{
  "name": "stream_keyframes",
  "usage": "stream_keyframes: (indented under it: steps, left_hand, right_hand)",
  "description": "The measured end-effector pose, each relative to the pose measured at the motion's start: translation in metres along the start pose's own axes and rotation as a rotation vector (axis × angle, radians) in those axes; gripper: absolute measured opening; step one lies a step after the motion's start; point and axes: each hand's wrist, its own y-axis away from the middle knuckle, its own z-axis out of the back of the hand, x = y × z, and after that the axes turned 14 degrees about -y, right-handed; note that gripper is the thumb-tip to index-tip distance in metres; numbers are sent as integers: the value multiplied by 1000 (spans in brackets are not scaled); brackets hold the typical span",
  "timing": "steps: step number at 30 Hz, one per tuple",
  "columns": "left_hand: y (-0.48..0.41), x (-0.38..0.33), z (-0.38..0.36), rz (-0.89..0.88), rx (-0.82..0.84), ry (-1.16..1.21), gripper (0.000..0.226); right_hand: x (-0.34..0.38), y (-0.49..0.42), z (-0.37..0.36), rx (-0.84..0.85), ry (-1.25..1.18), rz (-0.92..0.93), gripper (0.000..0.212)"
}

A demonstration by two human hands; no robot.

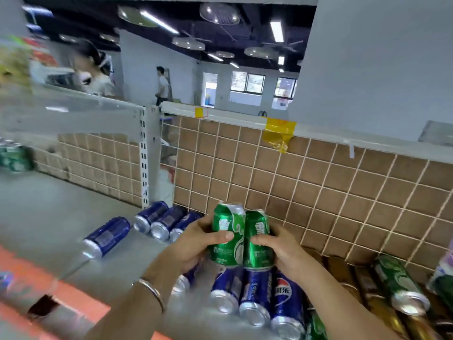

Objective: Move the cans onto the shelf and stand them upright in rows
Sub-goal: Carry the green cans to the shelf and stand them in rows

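Nearest us, at 6 o'clock, three blue cans (pixel 257 293) lie on their sides on the grey shelf (pixel 61 217), silver ends toward us; the rightmost shows a red, white and blue Pepsi roundel with Chinese characters. Just beside them, toward 4 o'clock, a green can (pixel 402 283) lies tilted across some gold-coloured cans (pixel 382 312), also lying down.

Directly above the blue ones we hold two green cans, upright and pressed against each other. Our left hand (pixel 196 241), a thin bangle (pixel 150 289) at its wrist, is wrapped around the left green can (pixel 228 235), thumb across its front. Our right hand (pixel 282 249) is wrapped around the right green can (pixel 258 239) in the same way. Both cans are glossy green with white swirls and a large white Chinese character; the small print near the bottom is too blurred to read. Their bases sit just over the blue cans; we cannot tell whether they touch.

Toward 10 o'clock more blue cans (pixel 159 220) lie on their sides on the shelf, one (pixel 107 236) apart from the rest. Behind, from 10 to 3 o'clock, a white wire grid (pixel 318 192) backs the shelf against brown board, with yellow tape (pixel 279 133) on the top rail. At far 9 o'clock, blurred green cans (pixel 14 155) stand on the shelf.
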Motion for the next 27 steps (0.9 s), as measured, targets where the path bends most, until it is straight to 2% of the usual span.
stream_keyframes:
  steps: [3,7,12,14,17,20,24,27]
  left_hand:
    - [36,-5,50,-25,-116,-52,45]
    - [89,-7,119,-48,-283,-114,59]
    - [162,-7,208,-96,-380,-143,49]
    - [190,-9,241,-105,-411,-147,53]
    - [228,-15,287,-104,-446,-139,53]
    - [257,-23,329,-96,-502,-137,51]
    - [281,-26,381,-94,-627,-197,65]
    - [288,-23,415,-108,-667,-173,54]
  right_hand:
    - [-11,-2,-56,91,17,12,32]
    - [-35,1,-138,172,3,-12,36]
    - [-75,8,-243,249,12,-26,43]
    - [-89,12,-285,284,3,-41,43]
    - [-107,13,-344,361,6,-79,56]
    - [-120,11,-396,385,-3,-90,55]
    - [-133,4,-457,427,-9,-100,45]
    - [-143,-10,-493,474,1,-110,46]
